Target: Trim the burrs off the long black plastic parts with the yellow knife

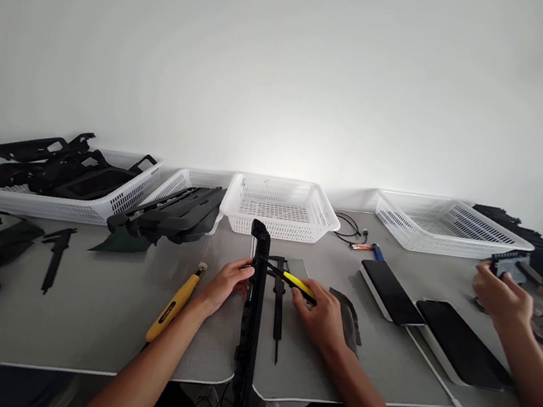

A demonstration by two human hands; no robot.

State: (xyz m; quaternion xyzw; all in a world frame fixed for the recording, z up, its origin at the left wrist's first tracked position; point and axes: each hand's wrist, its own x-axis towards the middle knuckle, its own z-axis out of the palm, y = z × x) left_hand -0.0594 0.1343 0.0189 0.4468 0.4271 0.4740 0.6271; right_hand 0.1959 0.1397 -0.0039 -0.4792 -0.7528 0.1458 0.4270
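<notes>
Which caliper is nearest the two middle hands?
The caliper between the left hand and right hand, beside the long black part; the other caliper lies left of the yellow tool.

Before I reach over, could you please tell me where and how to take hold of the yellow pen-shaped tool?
The yellow tool is probably best taken around mid-body, from above left: its long, straight body lies uncovered, while the wearer's left forearm runs close on its right.

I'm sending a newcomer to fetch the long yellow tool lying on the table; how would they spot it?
On the grey table, find the middle white basket, then come nearer to the wearer's left hand. The yellow tool lies left of it, pale tip pointing away. Unlike the yellow knife in the right hand, it's thick, with a dark label.
</notes>
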